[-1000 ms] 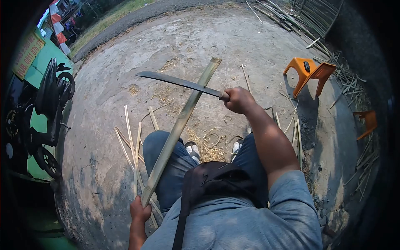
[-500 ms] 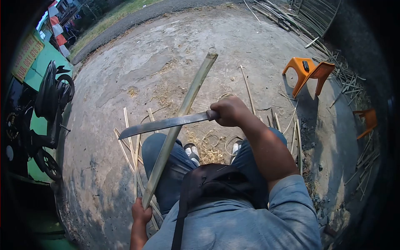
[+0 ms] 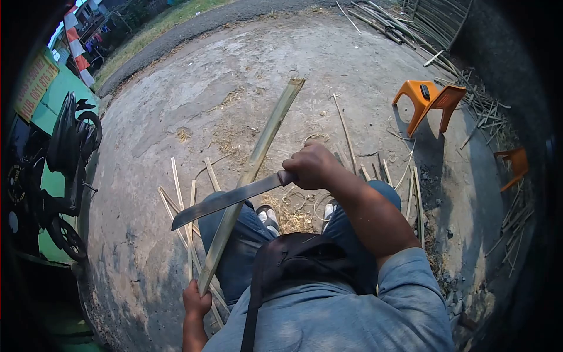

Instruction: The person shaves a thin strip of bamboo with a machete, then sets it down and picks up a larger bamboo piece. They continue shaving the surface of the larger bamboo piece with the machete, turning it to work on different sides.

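My right hand [image 3: 314,166] is closed round the dark handle of a machete [image 3: 234,196], its long curved blade pointing left. The blade crosses over a split bamboo strip [image 3: 267,138] that slants from lower left to upper right. At the strip's lower end, my left hand [image 3: 197,299] grips it beside my left thigh. Thinner bamboo slats [image 3: 177,182] lie beside my left knee, and more slats [image 3: 417,199] lie to the right of my right knee. Curled shavings [image 3: 293,217] cover the ground between my feet.
An orange plastic chair [image 3: 431,102] with a small black object on it stands ahead right; another orange chair [image 3: 513,167] is farther right. Bamboo poles [image 3: 399,26] lie at the back right. A parked motorcycle [image 3: 67,164] is at the left. The ground is rough concrete [image 3: 158,117].
The machete has moved down along the bamboo strip toward me, its blade now tilted more steeply. My right hand has shifted slightly left and down. My left hand keeps its hold.
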Available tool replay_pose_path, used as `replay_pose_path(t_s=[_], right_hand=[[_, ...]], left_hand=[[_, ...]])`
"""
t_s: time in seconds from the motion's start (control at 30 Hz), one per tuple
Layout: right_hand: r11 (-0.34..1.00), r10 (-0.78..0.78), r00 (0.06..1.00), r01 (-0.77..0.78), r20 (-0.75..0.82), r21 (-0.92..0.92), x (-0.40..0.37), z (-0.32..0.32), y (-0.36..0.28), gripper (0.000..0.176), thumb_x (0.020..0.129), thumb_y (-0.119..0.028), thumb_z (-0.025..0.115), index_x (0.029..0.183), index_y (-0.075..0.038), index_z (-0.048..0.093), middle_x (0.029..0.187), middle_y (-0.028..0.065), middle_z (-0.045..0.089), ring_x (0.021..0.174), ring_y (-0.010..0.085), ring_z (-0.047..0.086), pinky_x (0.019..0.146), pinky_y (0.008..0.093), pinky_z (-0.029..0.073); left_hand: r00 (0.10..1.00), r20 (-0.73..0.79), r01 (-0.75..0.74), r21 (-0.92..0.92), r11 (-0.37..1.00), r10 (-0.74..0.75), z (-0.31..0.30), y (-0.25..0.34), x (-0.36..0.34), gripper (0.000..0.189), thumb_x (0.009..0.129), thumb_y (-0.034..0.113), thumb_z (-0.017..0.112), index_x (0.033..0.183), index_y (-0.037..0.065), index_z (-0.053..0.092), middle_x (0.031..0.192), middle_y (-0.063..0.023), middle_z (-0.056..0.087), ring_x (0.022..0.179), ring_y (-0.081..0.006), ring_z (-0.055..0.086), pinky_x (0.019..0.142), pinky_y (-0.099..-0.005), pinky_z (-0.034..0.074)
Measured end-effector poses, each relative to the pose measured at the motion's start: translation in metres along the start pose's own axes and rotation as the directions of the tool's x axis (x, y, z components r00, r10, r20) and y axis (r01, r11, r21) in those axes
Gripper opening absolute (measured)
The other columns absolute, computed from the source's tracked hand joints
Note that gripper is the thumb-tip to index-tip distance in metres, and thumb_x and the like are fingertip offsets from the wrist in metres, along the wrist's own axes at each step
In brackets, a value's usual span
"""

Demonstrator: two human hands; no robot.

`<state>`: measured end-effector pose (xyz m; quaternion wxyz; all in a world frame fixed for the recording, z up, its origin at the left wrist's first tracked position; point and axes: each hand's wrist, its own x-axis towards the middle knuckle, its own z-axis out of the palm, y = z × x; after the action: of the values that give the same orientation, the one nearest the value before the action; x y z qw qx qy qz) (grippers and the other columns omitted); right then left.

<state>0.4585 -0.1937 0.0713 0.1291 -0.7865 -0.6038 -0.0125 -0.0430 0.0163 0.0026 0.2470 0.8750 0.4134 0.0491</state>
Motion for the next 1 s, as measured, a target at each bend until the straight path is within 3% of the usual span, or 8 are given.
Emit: replay_pose_path(t_s=[0.1,0.2,0.3,0.5,0.63,0.73,0.87,1.0], right_hand=[[0.999,0.033,0.986,-0.038,-0.164,-0.030,0.001,0.017,0.033,0.007,0.076,-0.023,0.071,0.081,-0.018,0.070,0.074,0.0044,0.070,0.077,0.0274,0.072,0.073,0.0436,0.053],[0.847,0.528,0.823,-0.494,-0.209,0.196,0.002,0.014,0.068,0.011,0.085,-0.024,0.070,0.092,-0.016,0.072,0.087,0.0121,0.075,0.085,0.0361,0.072,0.076,0.0484,0.058],[0.730,0.671,0.723,-0.606,-0.165,0.316,-0.002,0.013,0.071,0.013,0.088,-0.026,0.068,0.097,-0.017,0.073,0.095,0.0140,0.076,0.087,0.0381,0.072,0.078,0.0490,0.058],[0.888,0.447,0.874,-0.408,-0.191,0.210,-0.009,0.005,0.049,0.010,0.085,-0.025,0.069,0.090,-0.016,0.072,0.087,0.0126,0.074,0.086,0.0355,0.072,0.077,0.0490,0.058],[0.991,0.127,0.982,-0.120,-0.142,0.062,-0.006,0.000,0.033,0.007,0.080,-0.022,0.071,0.083,-0.016,0.070,0.080,0.0091,0.071,0.080,0.0331,0.072,0.074,0.0481,0.056],[0.985,0.164,0.978,-0.155,-0.131,0.070,-0.002,-0.001,0.037,0.005,0.080,-0.021,0.071,0.081,-0.016,0.070,0.079,0.0093,0.071,0.080,0.0330,0.072,0.073,0.0482,0.056],[0.776,0.607,0.775,-0.532,-0.175,0.339,-0.004,0.008,0.073,0.014,0.088,-0.025,0.068,0.095,-0.015,0.076,0.090,0.0150,0.075,0.086,0.0381,0.072,0.075,0.0481,0.057],[0.669,0.696,0.706,-0.571,-0.132,0.475,-0.007,0.015,0.083,0.018,0.091,-0.028,0.068,0.102,-0.016,0.076,0.095,0.0167,0.075,0.088,0.0387,0.072,0.076,0.0470,0.057]], left_hand=[[1.000,0.011,0.014,0.024,1.000,-0.015,-0.002,-0.008,-0.003,0.017,0.073,0.012,0.063,0.085,0.002,0.057,0.074,-0.0281,0.064,0.078,-0.0533,0.065,0.067,-0.0536,0.052],[1.000,-0.013,0.007,0.028,1.000,-0.007,0.001,-0.006,0.001,0.017,0.073,0.012,0.063,0.083,0.001,0.055,0.074,-0.0283,0.064,0.078,-0.0534,0.064,0.067,-0.0539,0.052],[1.000,-0.008,0.006,0.045,0.999,-0.006,-0.007,0.002,0.000,0.017,0.073,0.012,0.063,0.082,0.001,0.054,0.074,-0.0283,0.063,0.078,-0.0535,0.064,0.066,-0.0540,0.052],[1.000,0.015,0.011,0.002,1.000,-0.011,0.000,-0.004,0.000,0.015,0.072,0.011,0.062,0.083,0.001,0.056,0.073,-0.0281,0.064,0.077,-0.0529,0.065,0.066,-0.0534,0.052],[1.000,0.009,0.021,0.000,1.000,-0.021,0.001,0.002,-0.001,0.016,0.073,0.011,0.062,0.084,0.001,0.057,0.073,-0.0281,0.064,0.077,-0.0529,0.065,0.066,-0.0530,0.052],[1.000,0.005,0.025,-0.014,1.000,-0.025,0.001,0.002,0.000,0.016,0.073,0.012,0.062,0.084,0.001,0.057,0.074,-0.0281,0.064,0.078,-0.0531,0.065,0.066,-0.0531,0.052],[1.000,-0.022,0.017,0.017,1.000,-0.017,0.003,-0.002,-0.002,0.017,0.073,0.012,0.063,0.084,0.001,0.056,0.075,-0.0280,0.065,0.079,-0.0534,0.065,0.067,-0.0541,0.052],[0.999,-0.047,0.027,0.065,0.998,-0.024,0.000,0.004,-0.002,0.017,0.073,0.013,0.064,0.083,0.002,0.056,0.075,-0.0276,0.064,0.079,-0.0534,0.064,0.067,-0.0543,0.052]])
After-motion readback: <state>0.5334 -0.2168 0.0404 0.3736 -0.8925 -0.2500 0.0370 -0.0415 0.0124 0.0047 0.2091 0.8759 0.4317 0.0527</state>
